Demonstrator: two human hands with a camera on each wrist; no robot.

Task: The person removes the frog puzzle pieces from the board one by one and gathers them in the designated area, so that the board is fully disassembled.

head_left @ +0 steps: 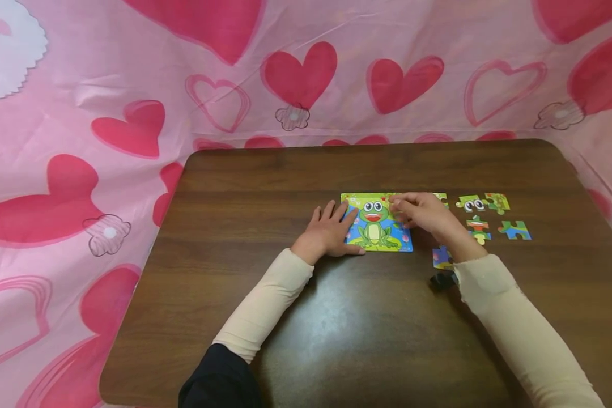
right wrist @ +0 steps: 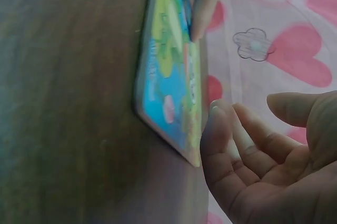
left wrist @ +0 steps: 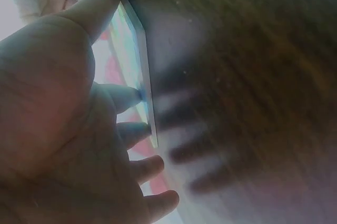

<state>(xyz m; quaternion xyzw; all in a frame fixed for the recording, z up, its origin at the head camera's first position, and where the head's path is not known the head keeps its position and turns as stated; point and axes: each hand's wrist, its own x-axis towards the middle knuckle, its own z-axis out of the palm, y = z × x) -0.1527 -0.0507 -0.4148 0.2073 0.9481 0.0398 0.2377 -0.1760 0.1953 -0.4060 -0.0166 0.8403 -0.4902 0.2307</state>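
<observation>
A flat board with a green frog picture (head_left: 374, 233) lies on the table. My left hand (head_left: 327, 233) spreads its fingers over the board's left side, with the thumb along the near edge; in the left wrist view, some fingertips (left wrist: 141, 95) touch the rim. At the board's far right corner is my right hand (head_left: 425, 214), fingers loosely bent. The right wrist view shows the thumb apart from the fingers and nothing held. Right of the board lie loose jigsaw pieces, including one with eyes (head_left: 472, 204) and one with a red mouth (head_left: 478, 225).
More pieces lie about: a green one (head_left: 497, 202), a blue one (head_left: 516, 230) and a purple-blue one (head_left: 441, 258) partly behind the right wrist. A small black object (head_left: 442, 280) is by the right cuff. Heart-patterned cloth (head_left: 306, 73) hangs behind the brown table (head_left: 265, 175).
</observation>
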